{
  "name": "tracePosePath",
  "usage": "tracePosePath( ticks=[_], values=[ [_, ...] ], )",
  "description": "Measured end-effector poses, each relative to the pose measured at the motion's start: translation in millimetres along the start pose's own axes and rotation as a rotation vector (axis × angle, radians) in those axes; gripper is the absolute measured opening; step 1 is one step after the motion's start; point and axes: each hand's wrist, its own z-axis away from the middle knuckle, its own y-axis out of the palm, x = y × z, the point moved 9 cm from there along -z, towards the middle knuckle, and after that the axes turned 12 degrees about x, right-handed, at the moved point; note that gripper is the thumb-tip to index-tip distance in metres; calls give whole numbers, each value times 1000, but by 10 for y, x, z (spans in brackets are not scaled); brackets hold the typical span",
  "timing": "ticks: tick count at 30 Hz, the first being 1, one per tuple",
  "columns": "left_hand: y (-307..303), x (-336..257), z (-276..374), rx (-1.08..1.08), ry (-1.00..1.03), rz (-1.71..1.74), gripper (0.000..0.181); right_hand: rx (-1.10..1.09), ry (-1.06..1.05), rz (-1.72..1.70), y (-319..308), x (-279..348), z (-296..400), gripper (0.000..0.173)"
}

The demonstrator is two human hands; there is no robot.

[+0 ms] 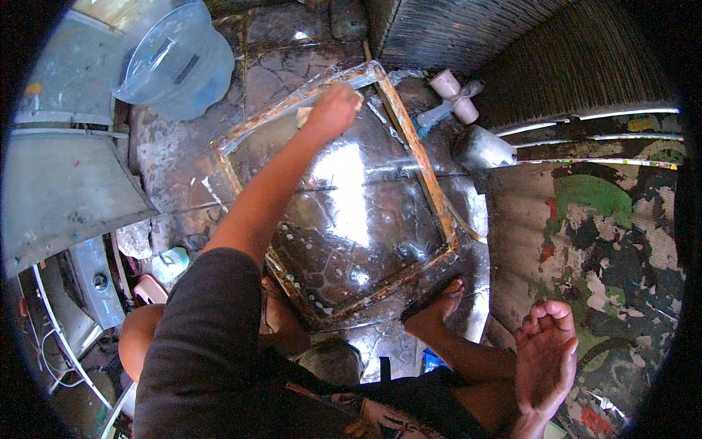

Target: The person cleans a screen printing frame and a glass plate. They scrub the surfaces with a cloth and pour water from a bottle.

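A worn rectangular wooden frame (425, 159) lies on the wet stone-patterned floor before me, with glare and soapy spots across its middle. Clear glass or plastic seems to span it, though the shine makes this hard to tell. At the frame's far side, my left hand (333, 111) grips a pale yellowish pad (303, 116), perhaps a sponge, which shows on both sides of the fingers. Away from the frame at lower right, my right hand (545, 356) is raised, palm visible, fingers slightly curled and holding nothing. Short chains (386, 122) lie at the frame's right and left sides.
A translucent plastic tub (181, 66) stands at upper left, above grey metal panels (66, 192). Right of the frame are a pale pink cup (445, 85) and a metal container (485, 147). Corrugated sheeting (521, 230) borders the right. My bare feet flank the frame's near corner.
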Motion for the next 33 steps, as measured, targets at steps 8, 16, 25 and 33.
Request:
tracePosePath(
  ticks=[8,16,25,33],
  values=[
    [104,-224,60,-127,184,-61,17,-25,-32,-7,-67,66,45,59],
    [-48,-87,79,-122,149,31,16,6,-54,-6,-80,97,66,59],
    [102,30,-2,-16,53,22,17,-4,-44,-7,-59,131,58,60],
    [39,166,60,-99,12,-88,21,-15,-96,-22,-98,156,79,58]
  ],
)
